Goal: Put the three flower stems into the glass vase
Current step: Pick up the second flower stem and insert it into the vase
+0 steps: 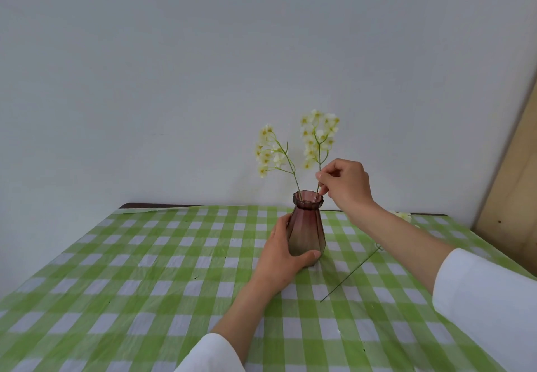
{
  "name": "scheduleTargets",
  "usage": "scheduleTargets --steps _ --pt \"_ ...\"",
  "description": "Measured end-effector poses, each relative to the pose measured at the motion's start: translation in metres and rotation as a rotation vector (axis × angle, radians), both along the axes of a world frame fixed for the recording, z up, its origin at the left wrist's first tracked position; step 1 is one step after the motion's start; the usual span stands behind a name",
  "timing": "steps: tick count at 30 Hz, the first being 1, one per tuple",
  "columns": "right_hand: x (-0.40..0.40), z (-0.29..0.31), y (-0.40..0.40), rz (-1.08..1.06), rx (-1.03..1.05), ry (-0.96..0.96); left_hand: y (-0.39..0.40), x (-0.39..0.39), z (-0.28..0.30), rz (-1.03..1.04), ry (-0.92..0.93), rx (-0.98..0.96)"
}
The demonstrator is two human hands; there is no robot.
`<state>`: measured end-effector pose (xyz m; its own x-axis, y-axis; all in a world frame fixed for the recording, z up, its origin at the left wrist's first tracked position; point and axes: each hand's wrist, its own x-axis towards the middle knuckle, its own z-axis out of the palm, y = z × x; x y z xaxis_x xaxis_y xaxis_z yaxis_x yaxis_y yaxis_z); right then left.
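A purple-brown glass vase point(307, 226) stands upright on the checked table. My left hand point(283, 251) wraps around its lower body. One flower stem point(286, 159) with pale yellow blossoms stands in the vase, leaning left. My right hand point(344, 185) pinches a second flower stem point(319, 139) just above the rim, and its lower end reaches into the vase mouth. A third flower stem point(353, 272) lies flat on the cloth to the right of the vase, its blossoms point(402, 215) partly hidden behind my right forearm.
A green and white checked cloth point(145, 270) covers the table, whose far edge meets a plain white wall point(203, 80). A wooden panel point(511, 197) leans at the right edge of the view.
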<state>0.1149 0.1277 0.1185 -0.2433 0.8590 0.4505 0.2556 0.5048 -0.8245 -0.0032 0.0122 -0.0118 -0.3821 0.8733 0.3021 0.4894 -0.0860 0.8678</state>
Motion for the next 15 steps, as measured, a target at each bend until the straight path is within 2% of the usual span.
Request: scheduleTargets --steps 15 --pt "-0.001 -0.013 -0.008 0.027 -0.003 -0.018 -0.001 0.001 0.002 0.007 0.013 0.004"
